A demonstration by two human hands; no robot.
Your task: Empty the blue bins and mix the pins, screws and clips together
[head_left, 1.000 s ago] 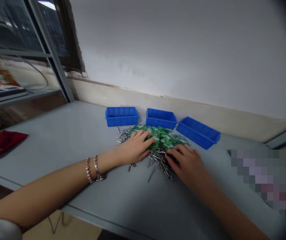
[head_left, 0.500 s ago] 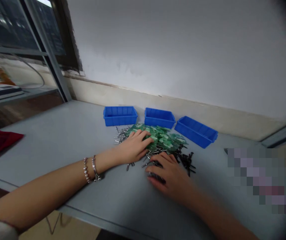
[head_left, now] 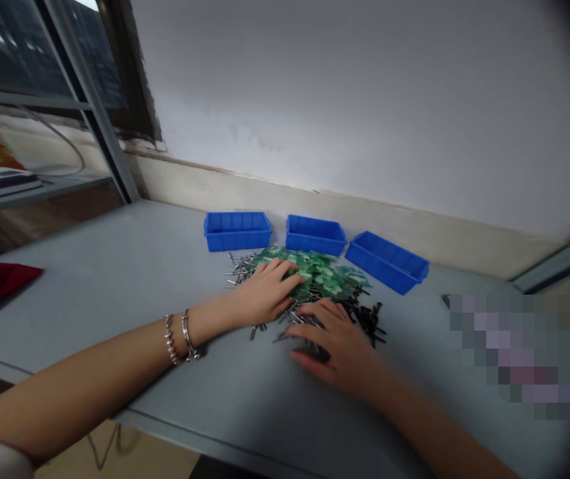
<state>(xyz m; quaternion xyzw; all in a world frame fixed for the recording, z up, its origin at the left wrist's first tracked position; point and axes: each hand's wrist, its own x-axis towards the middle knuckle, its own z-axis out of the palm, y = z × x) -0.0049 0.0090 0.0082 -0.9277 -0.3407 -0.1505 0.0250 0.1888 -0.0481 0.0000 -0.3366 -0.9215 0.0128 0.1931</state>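
A mixed pile lies mid-table: green translucent plastic pieces (head_left: 327,269), silver rivet-like metal pins (head_left: 239,268) at its left and front, and black screw-like pieces (head_left: 369,316) at its right. My left hand (head_left: 267,291) lies over the left part of the pile, fingers spread and touching the green pieces. At the front of the heap, my right hand (head_left: 334,339) curves over some silver pins with its fingers and thumb apart. What lies beneath both palms is hidden. Neither hand visibly grips anything.
Three blue bins stand behind the pile: a left bin (head_left: 238,241), a middle bin (head_left: 314,245) and an angled right bin (head_left: 389,263). A red packet (head_left: 0,286) rests on the table's left side. A metal frame (head_left: 108,146) rises at the left, and a wall (head_left: 339,120) closes the back.
My right hand has shifted slightly up and left at the front of the pile, its fingers a little more stretched. The left hand stays nearly still. The view has moved slightly.
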